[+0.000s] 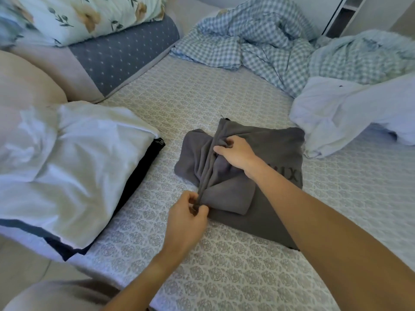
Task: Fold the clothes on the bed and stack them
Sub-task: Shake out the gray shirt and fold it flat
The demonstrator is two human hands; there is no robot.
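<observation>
A dark grey T-shirt [274,149] with black lettering lies partly folded in the middle of the patterned bed sheet [202,93]. Its left side is gathered into a raised ridge running from far to near. My left hand [186,221] pinches the near end of that ridge. My right hand [235,153] grips the ridge further up, fingers curled into the cloth. A white garment [67,167] lies over a dark navy one [139,182] in a pile at the left. Another white garment [350,115] lies crumpled at the right.
A blue-and-white checked duvet [253,39] is bunched at the far side of the bed. A floral quilt [85,16] rests on a grey dotted cushion [125,55] at the far left. A wardrobe edge [345,14] stands at the top right.
</observation>
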